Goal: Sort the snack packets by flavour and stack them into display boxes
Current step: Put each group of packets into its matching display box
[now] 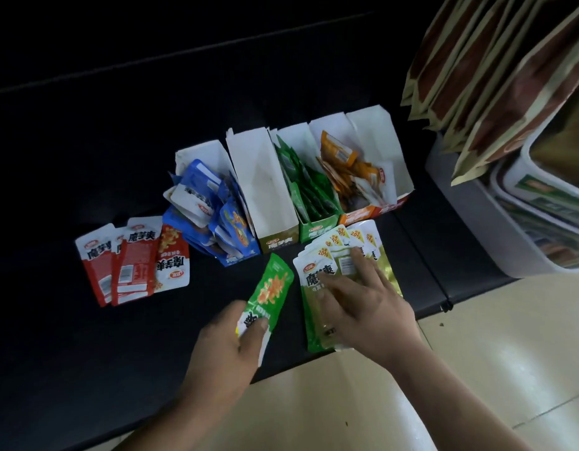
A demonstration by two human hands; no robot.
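Holding green packet (272,287), left hand (226,349) flanks "20%" packets (314,270).

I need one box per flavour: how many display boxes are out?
4, side by side in a row: blue box far left, stuffed with blue packets; empty olive-fronted box next; green box holding green packets; orange box far right. No others show.

魔芋爽 printed in black on the white tops of the red packets (132,258), one lying upside down, again on the front of the olive box (278,245) and on the pale green packets (319,275), corners marked "20%" in orange; green packet (273,284) lettering mostly covered, unreadable.
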